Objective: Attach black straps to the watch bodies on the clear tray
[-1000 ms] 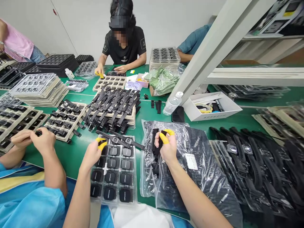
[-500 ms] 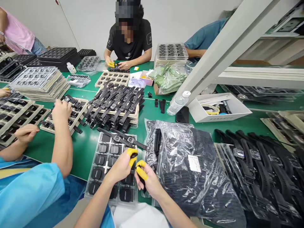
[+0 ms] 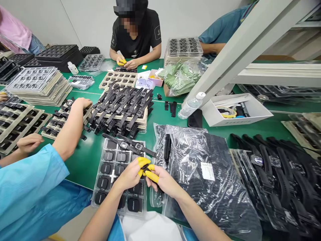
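My left hand (image 3: 130, 174), with yellow finger cots on its fingertips, pinches a small black watch case (image 3: 144, 166), mostly covered by the fingers. Close against it, my right hand (image 3: 164, 180), also in yellow cots, grips a black watch strap (image 3: 146, 170); most of the strap is hidden. Both hands meet above the right side of a clear tray (image 3: 112, 175) of square black watch pieces. Two watches with straps (image 3: 138, 146) lie across the tray's far edge. Right of my hands is a large plastic bag of black straps (image 3: 190, 157).
Stacked trays of strapped watches (image 3: 120, 110) stand ahead. A water bottle (image 3: 192, 106), a phone (image 3: 195, 118) and a white box (image 3: 235, 117) sit beyond the bag. More watches (image 3: 273, 174) lie at right. A co-worker's arm (image 3: 71, 130) reaches in from the left; another person sits opposite.
My two hands have come together, bringing the watch case and the strap into contact or nearly so. The co-worker's arm at left has moved right, toward the stacked watches.
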`<state>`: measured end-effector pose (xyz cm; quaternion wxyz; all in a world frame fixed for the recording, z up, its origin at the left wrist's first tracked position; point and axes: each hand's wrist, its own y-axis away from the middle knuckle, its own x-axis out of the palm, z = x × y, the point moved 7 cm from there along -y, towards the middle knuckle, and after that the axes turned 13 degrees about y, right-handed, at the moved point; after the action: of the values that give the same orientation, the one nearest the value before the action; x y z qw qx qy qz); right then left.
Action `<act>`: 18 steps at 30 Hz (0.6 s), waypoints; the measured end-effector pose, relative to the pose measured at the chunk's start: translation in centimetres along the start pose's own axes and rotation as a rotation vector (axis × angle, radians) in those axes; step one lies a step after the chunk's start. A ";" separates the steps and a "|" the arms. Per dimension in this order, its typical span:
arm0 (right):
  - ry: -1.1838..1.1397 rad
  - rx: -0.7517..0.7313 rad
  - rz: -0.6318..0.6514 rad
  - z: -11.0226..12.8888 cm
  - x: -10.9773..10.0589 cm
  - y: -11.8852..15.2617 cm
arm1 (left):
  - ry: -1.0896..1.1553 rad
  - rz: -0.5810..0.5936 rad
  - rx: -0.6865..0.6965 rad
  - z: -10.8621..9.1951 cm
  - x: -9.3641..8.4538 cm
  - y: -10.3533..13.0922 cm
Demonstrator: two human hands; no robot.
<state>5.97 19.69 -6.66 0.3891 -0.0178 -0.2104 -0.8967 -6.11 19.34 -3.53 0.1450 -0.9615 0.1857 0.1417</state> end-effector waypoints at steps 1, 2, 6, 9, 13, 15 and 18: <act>-0.005 0.005 0.004 -0.1 -0.1 -0.2 | -0.003 -0.003 0.008 -0.1 0.0 0.0; -0.018 0.005 -0.005 -0.3 -0.1 -0.4 | -0.004 -0.006 0.013 -0.1 -0.1 -0.1; -0.077 -0.002 -0.056 -0.8 -0.1 -0.7 | 0.015 -0.012 0.009 -0.1 -0.2 -0.1; -0.118 0.000 -0.072 -0.9 -0.1 -0.6 | 0.058 -0.029 -0.007 0.0 -0.3 -0.1; -0.175 -0.003 -0.104 -0.7 -0.4 -0.6 | 0.125 -0.074 -0.050 0.4 -0.5 -0.1; -0.175 -0.013 -0.122 -0.7 -0.6 -0.6 | 0.126 -0.087 -0.058 0.4 -0.6 -0.1; -0.141 -0.006 -0.069 -0.7 -0.1 -0.6 | 0.083 -0.052 -0.028 0.2 -0.4 -0.1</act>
<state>5.75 19.87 -7.51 0.3422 -0.0750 -0.2349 -0.9067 -6.46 19.62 -3.56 0.1275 -0.9729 0.1645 0.1005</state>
